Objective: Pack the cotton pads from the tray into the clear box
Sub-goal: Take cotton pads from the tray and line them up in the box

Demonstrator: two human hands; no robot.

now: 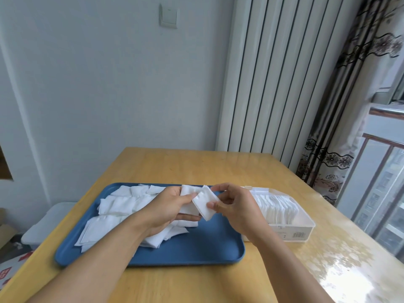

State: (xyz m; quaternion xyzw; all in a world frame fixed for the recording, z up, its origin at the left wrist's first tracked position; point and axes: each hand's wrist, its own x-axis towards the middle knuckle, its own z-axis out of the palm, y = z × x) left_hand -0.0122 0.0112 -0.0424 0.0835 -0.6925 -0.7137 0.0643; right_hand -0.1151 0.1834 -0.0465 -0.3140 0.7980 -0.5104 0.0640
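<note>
Together, left hand (169,206) and right hand (236,205) pinch two cotton pads (204,205) above one tray (196,246).

white cotton pads (118,206) on a blue tray (196,248), light wood table (196,167), clear box (303,224), curtain (341,119) has a dark floral pattern, pale grey wall (98,84)

tray (196,248): your left hand (168,206) covers part of its pad pile (118,206)
box label (298,235): print too small to read
surface (196,167): near edge cut off
</note>
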